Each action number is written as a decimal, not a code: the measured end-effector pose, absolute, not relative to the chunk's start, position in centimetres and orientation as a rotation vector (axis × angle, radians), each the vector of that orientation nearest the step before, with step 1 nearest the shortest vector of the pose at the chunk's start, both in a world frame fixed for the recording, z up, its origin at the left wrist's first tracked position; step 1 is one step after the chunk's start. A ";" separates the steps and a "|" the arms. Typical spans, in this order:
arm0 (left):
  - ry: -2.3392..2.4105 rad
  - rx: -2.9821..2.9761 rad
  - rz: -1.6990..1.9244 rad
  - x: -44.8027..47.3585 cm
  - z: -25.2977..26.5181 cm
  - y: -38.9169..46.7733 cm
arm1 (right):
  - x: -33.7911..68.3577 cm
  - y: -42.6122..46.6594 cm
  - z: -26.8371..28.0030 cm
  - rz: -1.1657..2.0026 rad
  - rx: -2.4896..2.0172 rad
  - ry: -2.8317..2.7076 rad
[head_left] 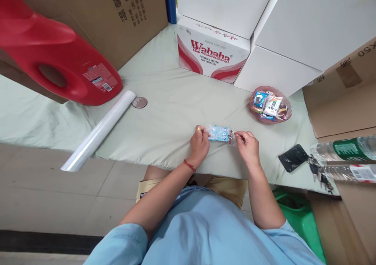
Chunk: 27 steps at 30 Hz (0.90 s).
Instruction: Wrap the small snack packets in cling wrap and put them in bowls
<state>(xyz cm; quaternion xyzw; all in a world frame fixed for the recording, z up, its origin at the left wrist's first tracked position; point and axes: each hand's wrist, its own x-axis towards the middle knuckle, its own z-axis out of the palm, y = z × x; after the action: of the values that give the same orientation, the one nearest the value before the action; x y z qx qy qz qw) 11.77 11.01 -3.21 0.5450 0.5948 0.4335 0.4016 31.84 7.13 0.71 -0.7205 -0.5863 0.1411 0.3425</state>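
A small blue packet in clear plastic wrap (219, 133) is stretched level between my two hands, just above the cloth-covered table. My left hand (200, 143), with a ring and a red cord bracelet, pinches the wrap's left end. At the other end, my right hand (248, 145) has closed its thumb and fingers on the clear, crumpled plastic. What exactly lies inside the wrap is too small to make out. Beyond my right hand sits a pinkish bowl (289, 118) filled with small wrapped packets.
A roll of clear film (98, 134) juts over the table's front edge, beside a round disc (139, 102). At left stands a red jug (96, 77). A Wahaba carton (213, 57) and white boxes line the back. A black wallet (293, 157), keys and bottles (352, 149) lie right.
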 end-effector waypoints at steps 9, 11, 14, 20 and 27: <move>1.534 1.388 1.090 12.7 -3.5 10.7 | 30.7 10.0 0.8 0.520 -1.962 -1.597; 1.562 1.401 1.066 12.7 -3.8 10.9 | 30.7 10.3 0.5 0.593 -1.937 -1.553; 1.594 1.411 1.076 12.4 -4.2 11.0 | 31.3 10.2 0.4 0.674 -1.895 -1.457; 1.626 1.426 1.122 12.2 -4.7 11.1 | 32.3 9.4 0.3 0.692 -1.895 -1.358; 1.618 1.460 1.127 12.1 -4.6 11.1 | 31.9 8.7 -0.6 0.559 -1.909 -1.374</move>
<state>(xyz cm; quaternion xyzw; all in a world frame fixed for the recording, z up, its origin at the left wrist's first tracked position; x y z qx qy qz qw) 12.05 11.14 -4.59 0.5603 0.6208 0.4325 0.3371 31.87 8.73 -0.57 -0.7385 -0.5313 0.2164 0.3542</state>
